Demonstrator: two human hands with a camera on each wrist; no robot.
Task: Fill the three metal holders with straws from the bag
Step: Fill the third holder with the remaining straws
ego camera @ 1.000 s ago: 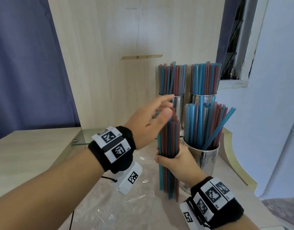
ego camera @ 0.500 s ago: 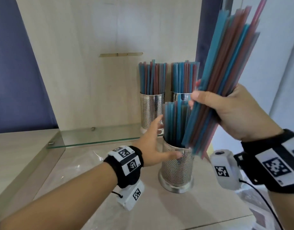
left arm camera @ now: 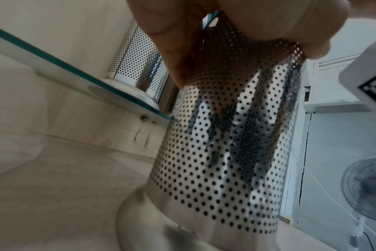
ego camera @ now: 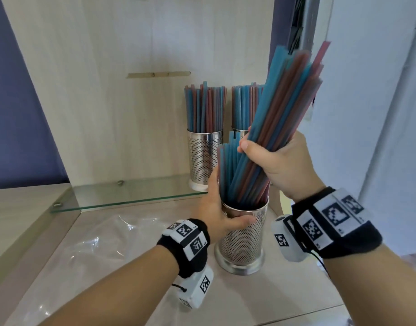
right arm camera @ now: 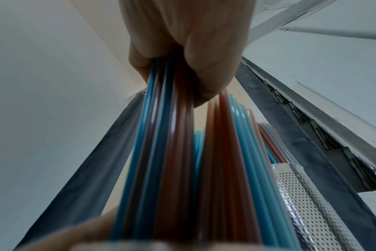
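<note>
A perforated metal holder (ego camera: pixel 243 241) stands on the counter, partly full of blue and red straws. My left hand (ego camera: pixel 220 208) grips its upper wall, with the thumb across the front; the left wrist view shows the holder (left arm camera: pixel 225 144) close under my fingers. My right hand (ego camera: pixel 277 161) grips a thick straw bundle (ego camera: pixel 284 109), which tilts to the right with its lower ends inside this holder. In the right wrist view the bundle (right arm camera: pixel 172 152) runs down from my fist. Two more holders full of straws, a left one (ego camera: pixel 203 156) and a right one (ego camera: pixel 240 134), stand behind on a glass shelf.
A crumpled clear plastic bag (ego camera: pixel 103 238) lies on the counter to the left of the near holder. The glass shelf (ego camera: pixel 131 198) juts out from a wooden back panel. The counter's right edge runs just past the holder, and a standing fan (left arm camera: pixel 365 188) is beyond it.
My right hand lifted the bundle off the counter, swung it up to the right, then brought its lower ends down into the near holder. My left hand left the straw tops and took hold of the holder.
</note>
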